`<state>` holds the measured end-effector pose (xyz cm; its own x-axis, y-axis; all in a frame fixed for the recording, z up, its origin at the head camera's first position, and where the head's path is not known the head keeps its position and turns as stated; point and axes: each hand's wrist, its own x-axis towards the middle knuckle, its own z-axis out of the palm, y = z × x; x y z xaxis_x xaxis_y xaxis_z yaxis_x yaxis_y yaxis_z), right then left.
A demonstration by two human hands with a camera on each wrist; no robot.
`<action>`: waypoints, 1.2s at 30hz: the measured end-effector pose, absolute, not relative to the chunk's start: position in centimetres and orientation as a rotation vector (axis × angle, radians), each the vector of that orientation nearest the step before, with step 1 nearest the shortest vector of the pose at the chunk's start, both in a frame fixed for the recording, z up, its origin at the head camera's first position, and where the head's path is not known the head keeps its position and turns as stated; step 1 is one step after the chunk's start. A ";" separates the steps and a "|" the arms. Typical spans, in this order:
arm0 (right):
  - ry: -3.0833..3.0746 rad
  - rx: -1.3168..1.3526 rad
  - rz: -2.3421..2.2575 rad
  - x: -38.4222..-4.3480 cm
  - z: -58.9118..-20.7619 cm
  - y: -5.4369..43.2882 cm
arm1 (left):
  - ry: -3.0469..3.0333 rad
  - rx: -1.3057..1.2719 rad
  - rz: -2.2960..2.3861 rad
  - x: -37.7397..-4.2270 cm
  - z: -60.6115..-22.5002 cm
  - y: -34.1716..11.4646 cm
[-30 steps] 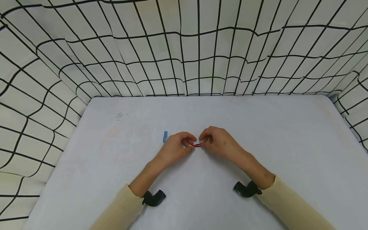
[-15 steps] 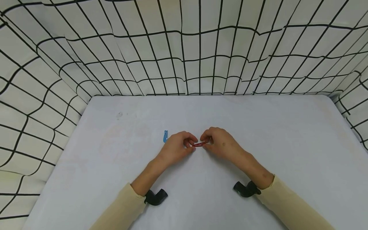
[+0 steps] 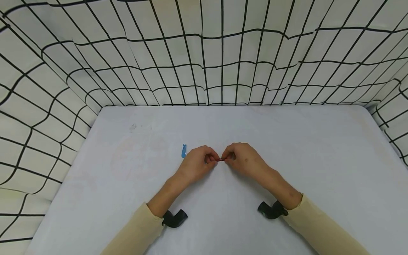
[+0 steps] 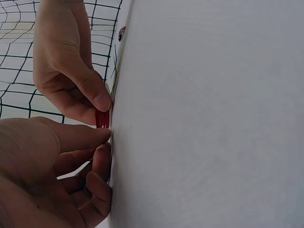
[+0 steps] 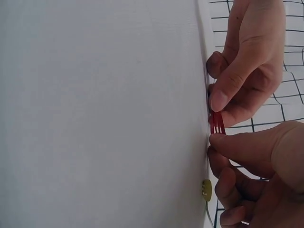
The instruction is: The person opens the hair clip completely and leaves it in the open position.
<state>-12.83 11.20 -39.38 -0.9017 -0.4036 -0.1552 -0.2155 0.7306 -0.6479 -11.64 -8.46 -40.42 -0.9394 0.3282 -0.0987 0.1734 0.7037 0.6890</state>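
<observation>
My left hand (image 3: 198, 163) and right hand (image 3: 247, 158) meet fingertip to fingertip near the middle of the table. Between them they hold a small red hair clip (image 3: 220, 160), each pinching one end between thumb and fingers. In the right wrist view, narrow slots run along the red clip (image 5: 217, 124); both its ends are hidden under the fingertips. The left wrist view shows the same clip (image 4: 102, 119) as a short red strip. Just left of my left hand, a blue hair clip (image 3: 183, 151) lies on the table.
A white-covered table (image 3: 287, 134) spreads under both hands. Black netting over white cloth (image 3: 220, 71) rises behind its far edge and at both sides. Black elbow-shaped camera mounts (image 3: 175, 218) hang at both wrists. The right wrist view holds a small yellow-green object (image 5: 206, 190).
The hands have drawn slightly closer together, and less of the red clip shows between the fingertips in the head view. The blue clip stays where it lay.
</observation>
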 end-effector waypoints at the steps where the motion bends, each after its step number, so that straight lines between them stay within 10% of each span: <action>1: 2.645 -0.483 -0.945 -12.9 -39.4 11.3 | 2.698 0.400 1.063 -11.7 -40.4 -8.5; 36: 2.467 -0.357 -1.443 -13.9 -39.4 12.8 | 2.471 0.204 1.608 -12.2 -40.3 -10.2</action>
